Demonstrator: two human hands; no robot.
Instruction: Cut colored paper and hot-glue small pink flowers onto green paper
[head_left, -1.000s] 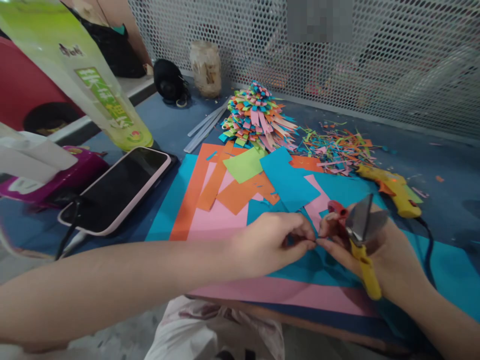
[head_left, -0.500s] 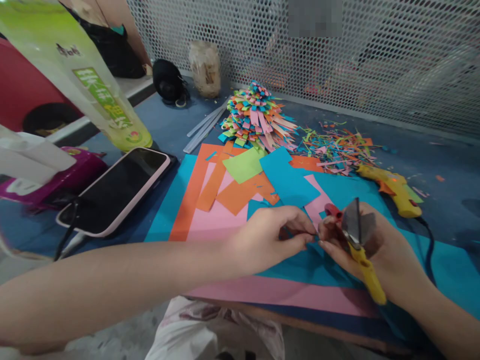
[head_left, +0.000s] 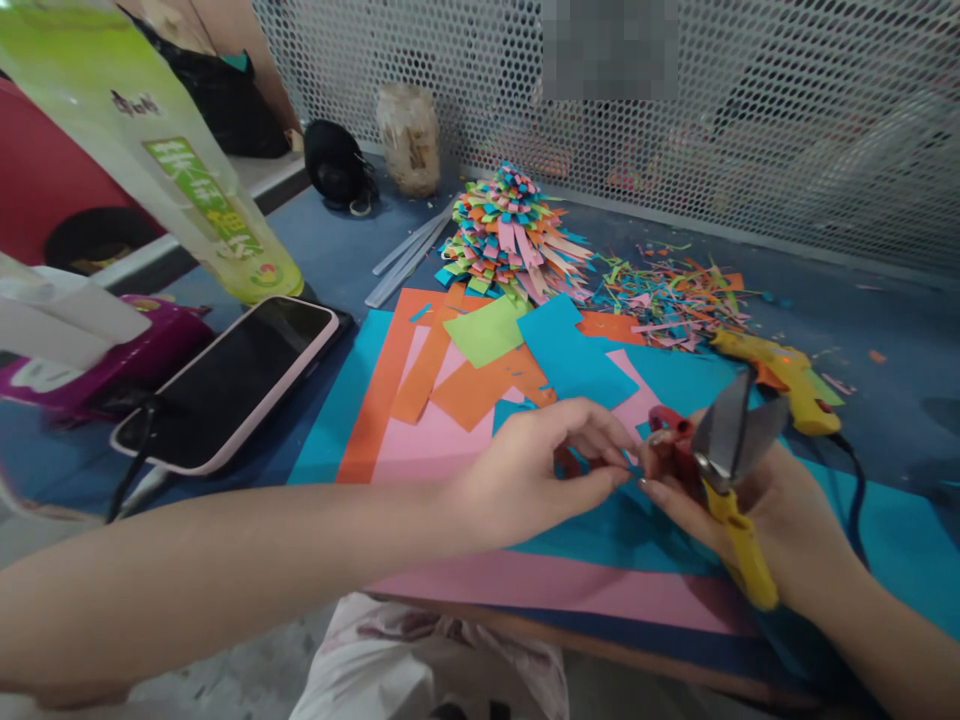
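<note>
Left hand [head_left: 536, 470]: fingertips drawn together; cannot tell if gripping.
Right hand [head_left: 784, 520]: grips scissors [head_left: 726, 490], blades parted.
Blue sheet [head_left: 592, 540]: beneath both hands.

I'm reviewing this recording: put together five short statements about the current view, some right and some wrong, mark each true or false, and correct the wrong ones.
1. The right hand holds the scissors. True.
2. The scissors' blades are fully closed. False: they stand apart in a V.
3. The yellow glue gun lies beside the heap of thin paper strips. True.
4. The left hand rests on the phone. False: its fingertips are close to those of the right hand, above a blue sheet.
5. The multicoloured paper cone stands farther from the person than the light green piece of paper. True.
</note>
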